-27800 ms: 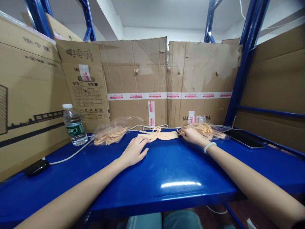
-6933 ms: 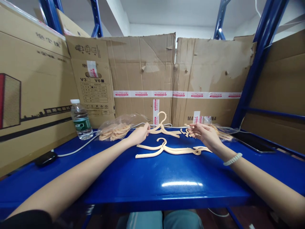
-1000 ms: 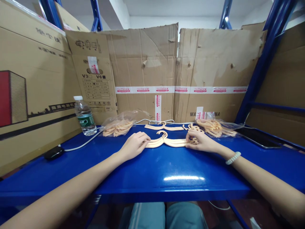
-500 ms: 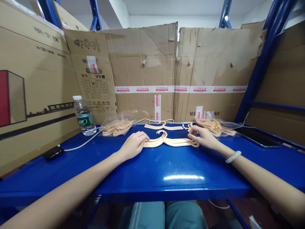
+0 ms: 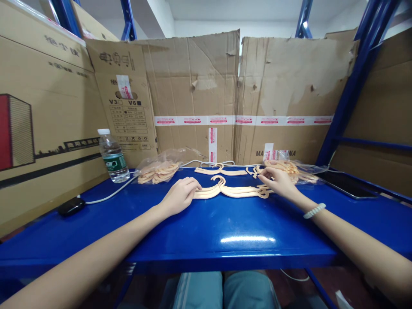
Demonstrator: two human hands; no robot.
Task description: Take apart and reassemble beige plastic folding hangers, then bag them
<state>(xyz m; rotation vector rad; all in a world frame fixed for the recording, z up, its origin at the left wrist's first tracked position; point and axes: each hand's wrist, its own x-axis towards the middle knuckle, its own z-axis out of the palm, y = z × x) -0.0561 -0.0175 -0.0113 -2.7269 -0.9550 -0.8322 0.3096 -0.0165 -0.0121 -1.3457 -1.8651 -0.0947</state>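
Note:
A small stack of beige plastic hangers (image 5: 233, 191) lies flat on the blue shelf (image 5: 225, 231). My left hand (image 5: 180, 195) rests on the stack's left arm, fingers curled over it. My right hand (image 5: 278, 180) has lifted off the stack's right end and reaches toward small beige pieces (image 5: 255, 171) behind it, fingers pinched near them. Another hanger (image 5: 220, 171) lies flat farther back. A clear bag of beige parts (image 5: 289, 168) sits just beyond my right hand.
A second bag of beige parts (image 5: 159, 169) lies at the left, beside a water bottle (image 5: 112, 156). A white cable (image 5: 109, 195) runs to a black device (image 5: 71, 206). A dark tablet (image 5: 347, 184) lies at the right. Cardboard boxes (image 5: 196, 98) wall the back and sides.
My right hand left the right end of the hanger stack and moved back and up toward the small pieces by the bag. My left hand stayed on the stack.

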